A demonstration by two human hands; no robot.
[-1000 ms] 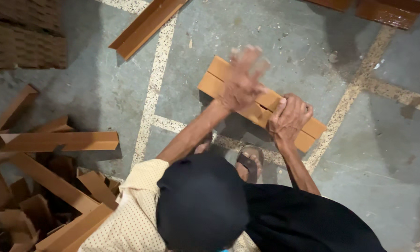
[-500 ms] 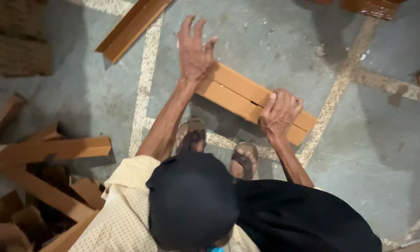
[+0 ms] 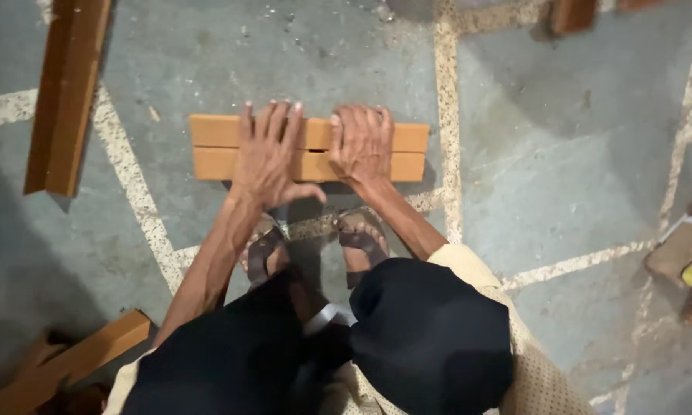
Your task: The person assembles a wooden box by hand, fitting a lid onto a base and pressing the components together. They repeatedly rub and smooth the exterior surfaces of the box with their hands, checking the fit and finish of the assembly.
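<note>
Released grip: left hand [image 3: 269,154] and right hand [image 3: 364,144] press flat on boards [image 3: 215,146]; long plank [image 3: 63,92] lies well left.

Grey stone floor [image 3: 561,177] — orange planks [image 3: 419,150], brown board [image 3: 62,92] lying flat.

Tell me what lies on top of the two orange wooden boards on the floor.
Both hands rest flat on the boards: the left hand and the right hand, side by side. The middle of the boards under the palms is covered and cannot be seen.
</note>
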